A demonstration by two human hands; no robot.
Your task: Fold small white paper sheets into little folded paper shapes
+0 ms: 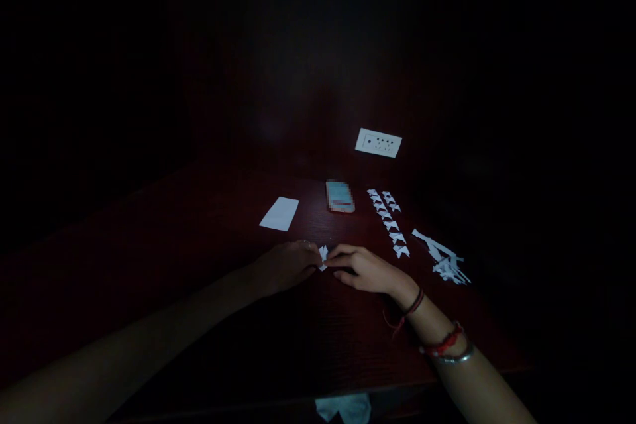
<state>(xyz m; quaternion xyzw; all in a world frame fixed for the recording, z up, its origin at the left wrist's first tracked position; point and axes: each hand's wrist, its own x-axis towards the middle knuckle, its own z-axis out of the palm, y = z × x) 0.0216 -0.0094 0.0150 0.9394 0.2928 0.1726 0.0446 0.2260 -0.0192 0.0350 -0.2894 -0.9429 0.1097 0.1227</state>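
Note:
The scene is very dark. My left hand (288, 265) and my right hand (362, 268) meet over a dark red table (199, 265). Both pinch a small folded piece of white paper (323, 256) between their fingertips, low against the tabletop. My right wrist carries red threads and a metal bangle. To the right of my hands, several small folded white paper pieces (390, 222) lie in two rows. Further right sits a pile of thin white paper strips (444, 260).
A flat white sheet of paper (279, 213) lies left of a phone (340, 197) at the table's far side. A white wall socket plate (378, 142) is behind them. Something pale (345, 407) shows below the near table edge.

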